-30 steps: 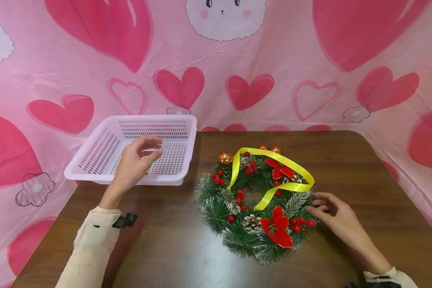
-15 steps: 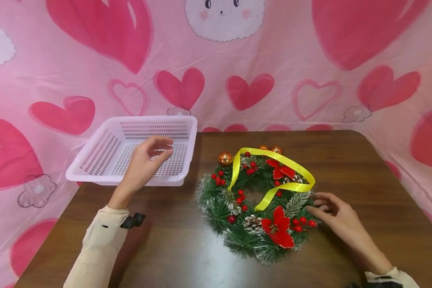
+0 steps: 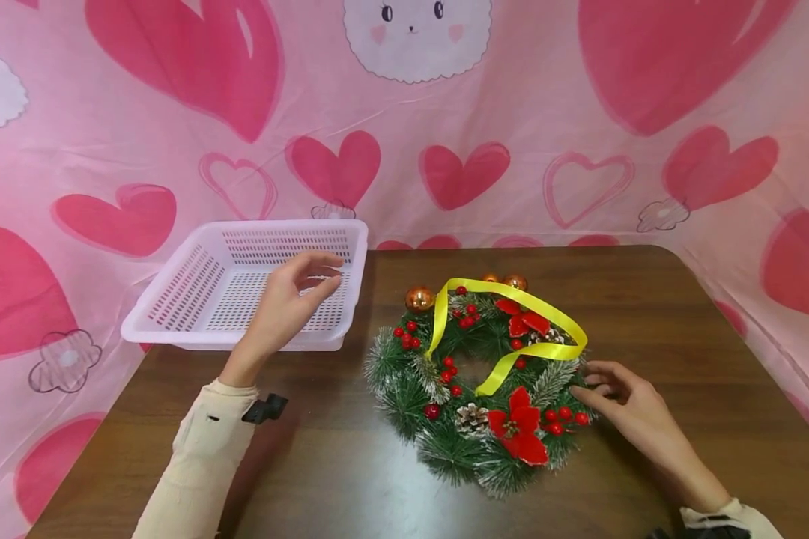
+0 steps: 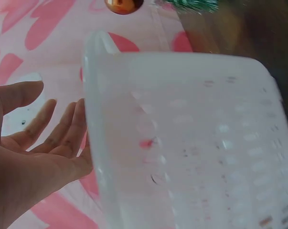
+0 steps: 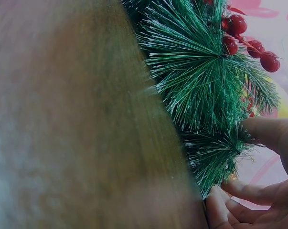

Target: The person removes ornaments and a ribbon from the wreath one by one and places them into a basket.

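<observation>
A green Christmas wreath point(image 3: 404, 400) lies flat on the table, trimmed with red berries, red poinsettia flowers point(image 3: 519, 428) and a pinecone point(image 3: 472, 421). A loop of yellow ribbon point(image 3: 546, 307) lies across it, and copper-coloured baubles point(image 3: 419, 299) sit along its far edge. My right hand point(image 3: 637, 404) holds the wreath's right edge, the thumb among the needles and the fingers lower at its side. My left hand point(image 3: 290, 303), with nothing in it, hovers over the right part of a white plastic basket point(image 3: 168, 338), fingers loosely bent and thumb apart from them.
The perforated basket stands at the table's far left, its left end near the pink heart-printed cloth point(image 3: 391, 112) that hangs around the back and sides. Brown wooden table point(image 3: 323, 449) surface stretches in front of the basket and wreath.
My left hand has drifted to the right over the basket, towards the wreath. My right hand and the wreath have stayed in place.
</observation>
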{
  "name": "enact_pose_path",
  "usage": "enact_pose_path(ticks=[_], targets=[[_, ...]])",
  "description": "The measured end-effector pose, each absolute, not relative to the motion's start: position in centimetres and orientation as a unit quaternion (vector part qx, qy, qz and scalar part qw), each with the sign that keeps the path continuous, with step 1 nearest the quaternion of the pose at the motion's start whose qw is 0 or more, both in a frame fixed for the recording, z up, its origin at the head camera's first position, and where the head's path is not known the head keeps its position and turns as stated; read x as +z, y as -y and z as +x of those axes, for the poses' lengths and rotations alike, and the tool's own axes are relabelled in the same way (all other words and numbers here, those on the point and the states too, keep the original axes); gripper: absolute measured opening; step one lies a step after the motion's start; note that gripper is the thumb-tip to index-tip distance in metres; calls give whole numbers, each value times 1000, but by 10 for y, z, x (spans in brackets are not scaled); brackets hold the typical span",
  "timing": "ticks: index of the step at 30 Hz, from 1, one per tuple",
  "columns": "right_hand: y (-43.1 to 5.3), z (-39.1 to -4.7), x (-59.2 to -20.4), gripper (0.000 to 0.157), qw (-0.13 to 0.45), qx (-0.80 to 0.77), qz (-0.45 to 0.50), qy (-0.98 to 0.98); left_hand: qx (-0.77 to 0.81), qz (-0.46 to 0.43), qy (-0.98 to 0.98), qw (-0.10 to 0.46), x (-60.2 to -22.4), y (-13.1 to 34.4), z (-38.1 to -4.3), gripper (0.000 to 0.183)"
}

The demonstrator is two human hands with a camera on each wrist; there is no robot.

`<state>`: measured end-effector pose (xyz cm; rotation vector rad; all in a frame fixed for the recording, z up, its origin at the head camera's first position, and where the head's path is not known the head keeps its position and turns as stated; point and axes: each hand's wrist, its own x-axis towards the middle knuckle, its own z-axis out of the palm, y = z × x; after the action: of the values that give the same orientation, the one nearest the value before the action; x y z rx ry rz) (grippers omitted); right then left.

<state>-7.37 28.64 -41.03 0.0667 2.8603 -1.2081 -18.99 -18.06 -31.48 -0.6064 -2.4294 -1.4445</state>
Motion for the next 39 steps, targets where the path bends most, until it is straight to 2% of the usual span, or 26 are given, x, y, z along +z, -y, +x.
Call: enact_pose_path(ticks=[14, 39], targets=[[-284, -76, -414, 55, 23, -392, 26, -919, -520, -250, 809, 112, -304, 145, -199, 28], [-288, -75, -414, 54, 20, -387, 23, -921, -524, -273, 805, 51, -329, 107, -200, 24]])
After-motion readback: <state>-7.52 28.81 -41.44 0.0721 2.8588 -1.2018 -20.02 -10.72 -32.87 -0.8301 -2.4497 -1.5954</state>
